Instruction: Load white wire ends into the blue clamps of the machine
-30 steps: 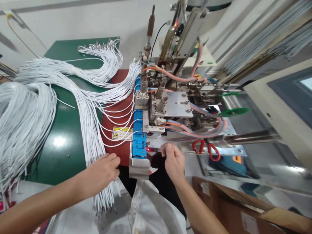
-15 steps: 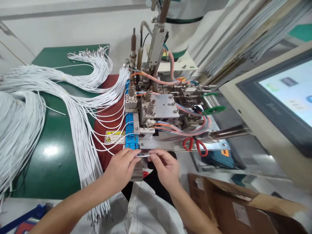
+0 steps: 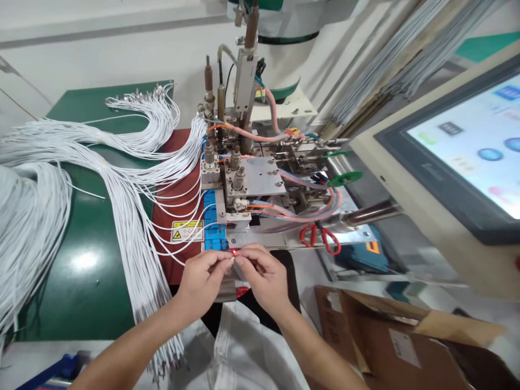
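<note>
My left hand [image 3: 205, 281] and my right hand [image 3: 265, 279] meet just in front of the machine's blue clamp row [image 3: 215, 238]. Fingers of both are pinched closed on one white cable [image 3: 233, 260], of which only a tiny bit shows between the fingertips. A small red light [image 3: 234, 252] glows right at the fingertips. Other white cables [image 3: 182, 205] run from the clamp row leftward across a dark red plate [image 3: 173, 192] to a thick bundle [image 3: 125, 238]. The cable's tip is hidden by my fingers.
A metal press machine [image 3: 258, 176] with orange hoses stands ahead. Red-handled scissors [image 3: 320, 238] lie on its right edge. A touchscreen [image 3: 467, 146] is at the right, above a cardboard box [image 3: 365, 336]. More cable bundles [image 3: 36, 216] cover the green table [image 3: 97, 295].
My hands have drawn together, so the short length of white cable between them is now mostly covered. The red light now shows at the fingertips. The camera's view has shifted slightly.
</note>
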The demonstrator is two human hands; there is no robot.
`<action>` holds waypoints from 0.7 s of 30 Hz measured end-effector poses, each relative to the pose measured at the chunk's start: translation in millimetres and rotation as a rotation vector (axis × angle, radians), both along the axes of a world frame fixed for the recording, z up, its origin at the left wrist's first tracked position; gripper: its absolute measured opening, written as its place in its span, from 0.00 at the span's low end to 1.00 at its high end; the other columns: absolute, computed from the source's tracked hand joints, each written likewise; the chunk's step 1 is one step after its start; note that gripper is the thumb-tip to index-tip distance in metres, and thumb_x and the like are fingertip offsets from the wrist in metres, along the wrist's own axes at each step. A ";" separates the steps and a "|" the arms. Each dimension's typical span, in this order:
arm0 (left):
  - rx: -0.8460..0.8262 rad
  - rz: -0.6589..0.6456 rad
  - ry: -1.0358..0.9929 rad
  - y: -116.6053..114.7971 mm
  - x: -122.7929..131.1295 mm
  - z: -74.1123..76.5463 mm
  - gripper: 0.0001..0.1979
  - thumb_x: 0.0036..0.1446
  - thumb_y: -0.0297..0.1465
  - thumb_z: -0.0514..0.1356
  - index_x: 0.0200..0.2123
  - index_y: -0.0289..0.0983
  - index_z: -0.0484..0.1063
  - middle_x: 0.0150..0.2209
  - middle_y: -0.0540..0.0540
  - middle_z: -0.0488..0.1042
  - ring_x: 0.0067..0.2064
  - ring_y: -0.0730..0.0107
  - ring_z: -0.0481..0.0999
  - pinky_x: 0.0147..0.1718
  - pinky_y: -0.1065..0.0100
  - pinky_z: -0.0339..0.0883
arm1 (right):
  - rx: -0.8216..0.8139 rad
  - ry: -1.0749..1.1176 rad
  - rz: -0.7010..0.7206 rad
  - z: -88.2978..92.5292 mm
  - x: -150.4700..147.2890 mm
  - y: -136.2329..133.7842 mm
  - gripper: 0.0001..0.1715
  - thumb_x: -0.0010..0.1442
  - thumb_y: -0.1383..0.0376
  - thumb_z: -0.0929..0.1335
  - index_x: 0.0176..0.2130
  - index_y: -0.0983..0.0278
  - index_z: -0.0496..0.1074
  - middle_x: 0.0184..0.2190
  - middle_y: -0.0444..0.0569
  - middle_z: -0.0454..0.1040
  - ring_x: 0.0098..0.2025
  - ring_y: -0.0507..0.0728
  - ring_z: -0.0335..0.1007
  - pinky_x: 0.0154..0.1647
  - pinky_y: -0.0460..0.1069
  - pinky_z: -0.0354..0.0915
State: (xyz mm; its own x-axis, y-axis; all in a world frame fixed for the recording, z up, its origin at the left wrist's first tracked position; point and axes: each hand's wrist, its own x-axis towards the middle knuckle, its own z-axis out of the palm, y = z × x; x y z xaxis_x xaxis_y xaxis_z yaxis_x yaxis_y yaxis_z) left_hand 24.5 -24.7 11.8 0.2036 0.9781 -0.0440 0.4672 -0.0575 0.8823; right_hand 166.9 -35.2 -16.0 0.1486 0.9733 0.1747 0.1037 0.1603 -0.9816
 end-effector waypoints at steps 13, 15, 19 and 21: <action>-0.212 0.135 -0.223 -1.5 4.8 -4.4 0.08 0.55 0.32 0.54 0.28 0.35 0.69 0.25 0.51 0.71 0.27 0.75 0.70 0.28 0.73 0.66 | -0.015 0.020 -0.098 1.9 -20.7 2.5 0.05 0.53 0.69 0.66 0.26 0.63 0.71 0.26 0.46 0.70 0.29 0.53 0.68 0.30 0.47 0.65; -0.219 0.152 -0.231 -2.7 5.2 -6.7 0.09 0.55 0.33 0.54 0.29 0.35 0.70 0.27 0.50 0.73 0.29 0.73 0.71 0.30 0.73 0.67 | 0.010 -0.034 -0.147 2.8 -24.1 2.5 0.05 0.53 0.70 0.66 0.25 0.63 0.70 0.25 0.46 0.69 0.28 0.52 0.67 0.29 0.47 0.65; -0.185 0.202 -0.229 -5.4 7.7 -10.7 0.09 0.55 0.34 0.55 0.31 0.35 0.71 0.30 0.48 0.75 0.32 0.71 0.73 0.34 0.70 0.68 | 0.102 -0.183 -0.241 2.2 -29.8 2.8 0.06 0.52 0.71 0.65 0.25 0.63 0.68 0.24 0.46 0.68 0.28 0.53 0.66 0.29 0.48 0.64; -0.144 0.216 -0.202 -6.3 8.2 -11.5 0.08 0.55 0.33 0.55 0.32 0.35 0.71 0.30 0.48 0.75 0.33 0.70 0.74 0.35 0.70 0.69 | 0.172 -0.235 -0.225 1.2 -28.7 4.2 0.05 0.52 0.71 0.64 0.26 0.62 0.68 0.24 0.46 0.68 0.28 0.53 0.66 0.29 0.48 0.64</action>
